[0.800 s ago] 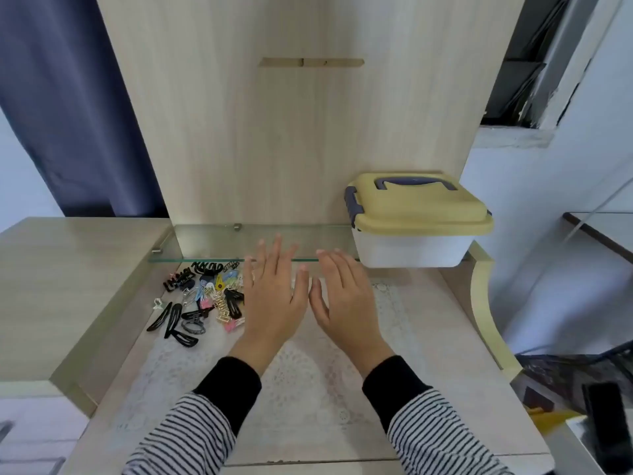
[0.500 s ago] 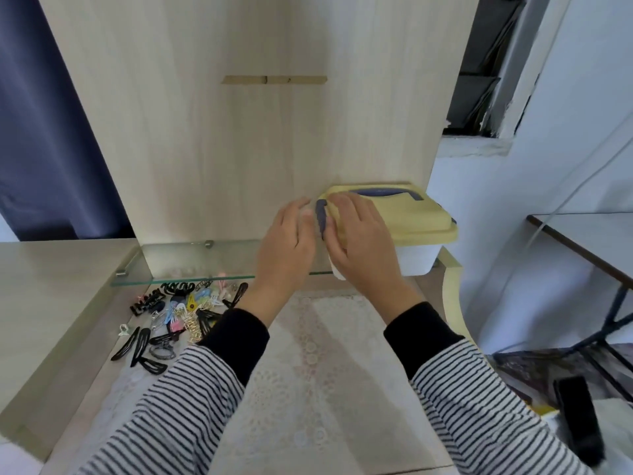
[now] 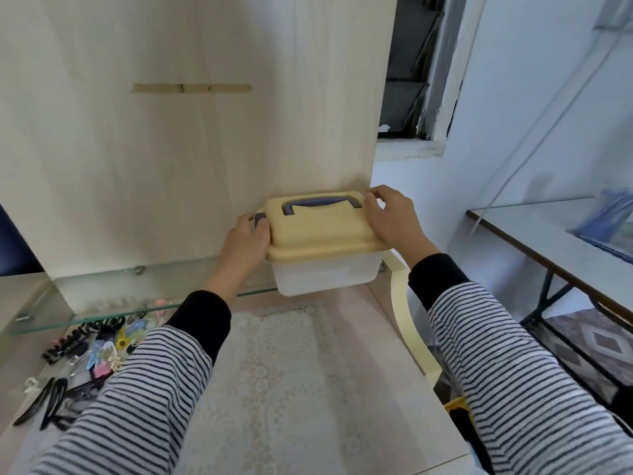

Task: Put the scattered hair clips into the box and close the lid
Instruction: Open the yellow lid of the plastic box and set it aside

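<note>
A translucent white box [image 3: 325,275] with a closed yellow lid [image 3: 318,231] and a blue-grey handle stands on the right end of a glass shelf. My left hand [image 3: 245,240] grips the lid's left end over a blue-grey latch. My right hand [image 3: 392,216] grips the lid's right end. A heap of scattered hair clips [image 3: 85,351], black and coloured, lies at the left of the desk below the shelf. My left sleeve hides part of the heap.
The glass shelf [image 3: 102,303] runs along a tall wooden back panel [image 3: 191,132]. A lace mat [image 3: 291,371] covers the desk's middle. The desk's curved cream edge [image 3: 407,323] lies at right, with a second table [image 3: 565,248] beyond it.
Both hands rose from the desk to the box and spread to opposite ends of the lid. The view has swung right and come closer to the box.
</note>
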The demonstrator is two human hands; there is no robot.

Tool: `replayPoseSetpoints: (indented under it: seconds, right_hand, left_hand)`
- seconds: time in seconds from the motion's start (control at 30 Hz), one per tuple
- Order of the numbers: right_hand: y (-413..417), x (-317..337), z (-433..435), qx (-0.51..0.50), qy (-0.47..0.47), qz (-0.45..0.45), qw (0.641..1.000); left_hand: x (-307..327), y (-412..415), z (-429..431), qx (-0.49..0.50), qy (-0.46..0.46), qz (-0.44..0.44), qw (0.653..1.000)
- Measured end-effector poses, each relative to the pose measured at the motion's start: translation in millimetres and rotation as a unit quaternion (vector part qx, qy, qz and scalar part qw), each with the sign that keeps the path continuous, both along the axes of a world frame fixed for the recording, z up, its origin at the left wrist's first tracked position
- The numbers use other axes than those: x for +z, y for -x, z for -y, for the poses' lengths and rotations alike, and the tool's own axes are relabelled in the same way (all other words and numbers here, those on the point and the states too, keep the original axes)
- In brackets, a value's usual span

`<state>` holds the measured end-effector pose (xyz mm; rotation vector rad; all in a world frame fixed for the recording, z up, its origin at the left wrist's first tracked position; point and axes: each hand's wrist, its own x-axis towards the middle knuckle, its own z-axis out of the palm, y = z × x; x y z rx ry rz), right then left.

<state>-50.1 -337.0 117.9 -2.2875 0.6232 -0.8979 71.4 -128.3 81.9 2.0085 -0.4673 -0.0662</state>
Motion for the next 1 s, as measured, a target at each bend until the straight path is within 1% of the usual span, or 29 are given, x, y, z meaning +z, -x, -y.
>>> replayPoseSetpoints:
  seconds: [0.07, 0.1, 0.13, 0.2, 0.23, 0.3, 0.4, 0.47, 0.6, 0.67, 0.9, 1.0]
  right_hand:
    - [0, -2, 15, 0.004, -0.115, -0.011, 0.993]
    - [1, -3, 19, 0.014, -0.186, -0.002, 0.982]
    - [3, -5, 24, 0.026, -0.266, 0.005, 0.964]
    - [7, -13, 33, 0.064, -0.414, 0.028, 0.907]
    - [8, -19, 37, 0.087, -0.465, 0.043, 0.880]
    - [9, -28, 42, 0.107, -0.519, 0.071, 0.845]
    - [8, -32, 42, 0.111, -0.543, 0.100, 0.826]
    - [6, -28, 40, 0.127, -0.544, 0.110, 0.822]
    - [7, -14, 35, 0.124, -0.510, 0.087, 0.847]
    - [10, -9, 31, 0.117, -0.507, 0.080, 0.850]
    - [31, -12, 13, 0.112, -0.514, 0.075, 0.847]
    - [45, -18, 5, 0.132, -0.520, 0.067, 0.841]
  left_hand:
    - [1, -4, 2, 0.000, 0.026, -0.058, 0.998]
    - [1, -6, 3, -0.006, 0.056, -0.096, 0.994]
    - [2, -7, 4, -0.014, 0.089, -0.139, 0.986]
    - [5, -6, 5, -0.026, 0.142, -0.218, 0.965]
    - [5, -6, 5, -0.029, 0.153, -0.241, 0.958]
    - [4, -8, 4, -0.032, 0.162, -0.261, 0.951]
    - [5, -9, 3, -0.029, 0.182, -0.276, 0.943]
    - [8, -7, 3, -0.026, 0.190, -0.275, 0.942]
    - [16, -2, 0, -0.028, 0.175, -0.266, 0.947]
    - [18, 3, -5, -0.031, 0.171, -0.261, 0.950]
    - [21, 26, -30, -0.037, 0.198, -0.254, 0.946]
    - [18, 39, -46, -0.054, 0.195, -0.249, 0.947]
